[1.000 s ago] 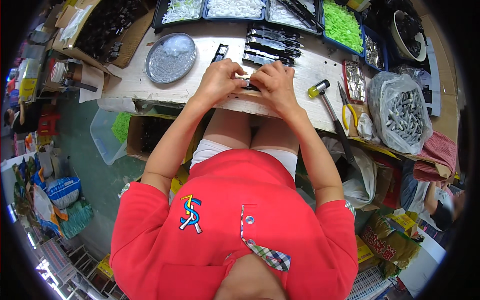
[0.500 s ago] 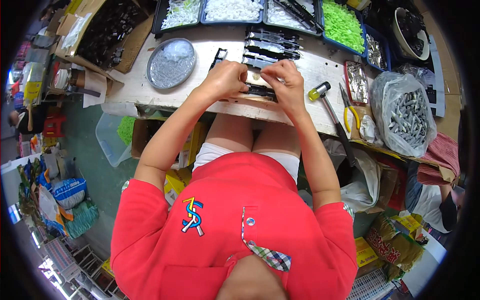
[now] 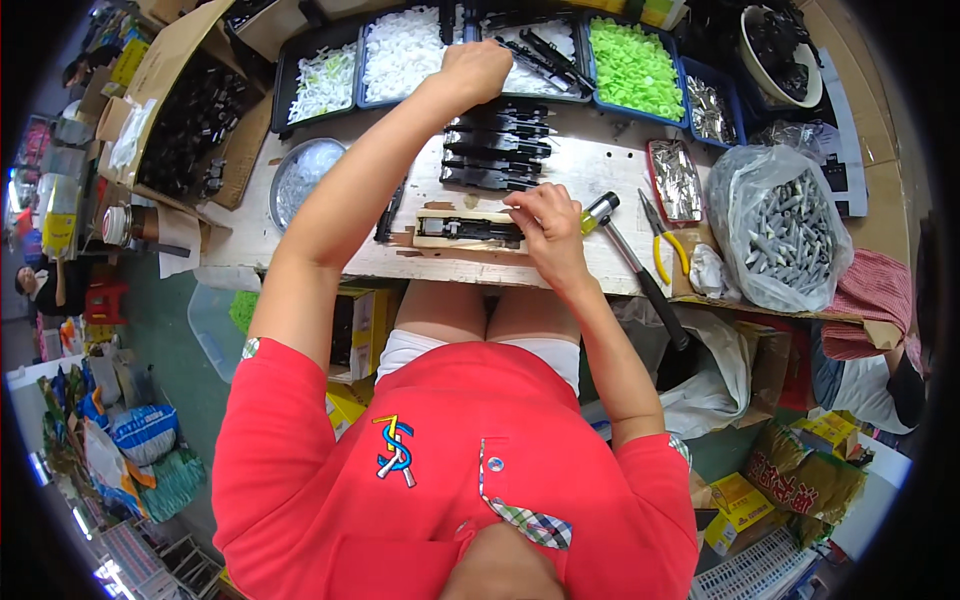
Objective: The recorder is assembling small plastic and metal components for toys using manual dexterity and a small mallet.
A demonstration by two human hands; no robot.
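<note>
My left hand reaches across the bench to the trays at the back. Its fingers curl at the near edge of a tray of white parts, and whatever they hold is hidden. My right hand is at the right end of a wooden block, thumb and fingertips pinched together; I cannot make out anything between them. In the block lies a long black plastic part with a metal piece at its left end. Several similar black assemblies lie in a row beyond it.
Right of my right hand lie a hammer, pliers and a red tray of metal pieces. A plastic bag of grey parts stands farther right. Bright green parts fill a back tray. At left are a round dish and a carton.
My left hand has left the black part and moved far forward to the back trays. My right hand stays near the block's right end. The block and black part are now uncovered.
</note>
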